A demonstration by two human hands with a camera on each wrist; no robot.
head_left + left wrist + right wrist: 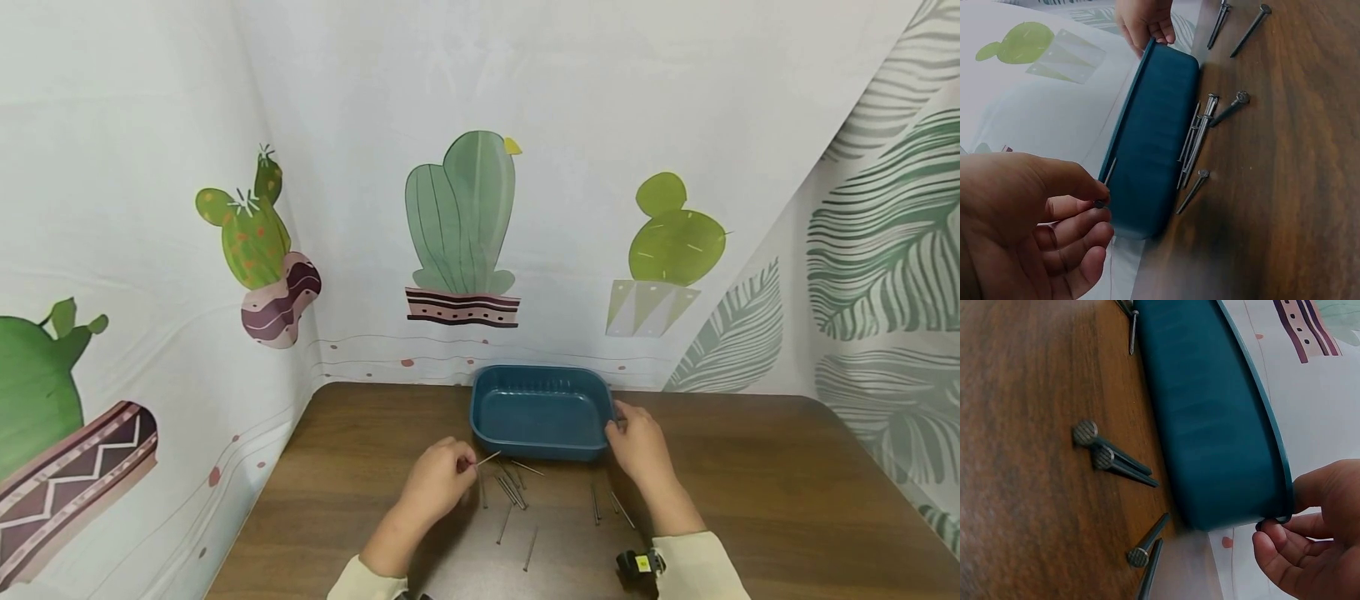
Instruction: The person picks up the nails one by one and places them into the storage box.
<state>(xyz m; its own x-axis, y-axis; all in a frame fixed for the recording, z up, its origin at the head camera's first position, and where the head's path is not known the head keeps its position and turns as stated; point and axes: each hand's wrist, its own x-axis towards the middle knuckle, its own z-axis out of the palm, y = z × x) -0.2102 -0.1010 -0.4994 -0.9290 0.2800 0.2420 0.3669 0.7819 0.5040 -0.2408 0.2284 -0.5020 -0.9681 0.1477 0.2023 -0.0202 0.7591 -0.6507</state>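
My left hand [437, 481] pinches a nail [489, 457] between thumb and fingers, just off the front left corner of a blue plastic tray [536, 450]. In the left wrist view, the nail's head sits at the fingertips and its shank points toward the tray's rim. My right hand [643, 442] grips the tray's right end, with the thumb and fingers [1270, 534] on the rim. A small dark tip shows at those fingers; I cannot tell what it is. The inside of the tray shows no nails in the head view.
Several loose nails [512, 492] lie on the wooden table [337, 500] in front of the tray. More nails [596, 504] lie near the right wrist. A white cloth with printed cacti [461, 225] hangs right behind the table's back edge.
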